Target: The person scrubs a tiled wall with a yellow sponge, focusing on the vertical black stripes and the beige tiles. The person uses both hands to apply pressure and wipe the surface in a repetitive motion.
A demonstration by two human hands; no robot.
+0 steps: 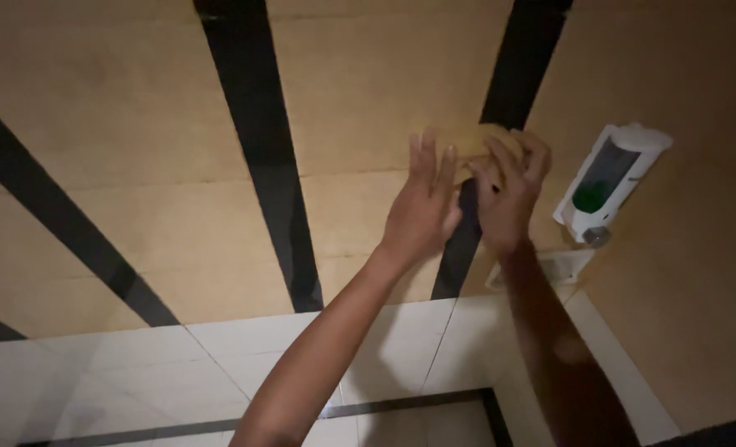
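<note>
Curled fingers of the right hand (pixel 507 194) are closed over a yellow sponge (pixel 485 142), which is pressed flat against the tan wall (pixel 120 141). By the left hand (pixel 422 207) nothing is gripped: its fingers are held straight and together, touching the wall just beside the sponge. The sponge is set on a tan tile right beside a black stripe (pixel 466 223), with the left hand on the stripe's other side. A white soap dispenser (pixel 610 184) with green liquid is mounted well to the far side of the stripe from the left hand, above a small white tray (pixel 550 266). A slip is judged possible: the sponge is only half covered, so it could be squeezed out sideways under pressure. A knock against the dispenser is also conceivable if the right hand is swept wide.
</note>
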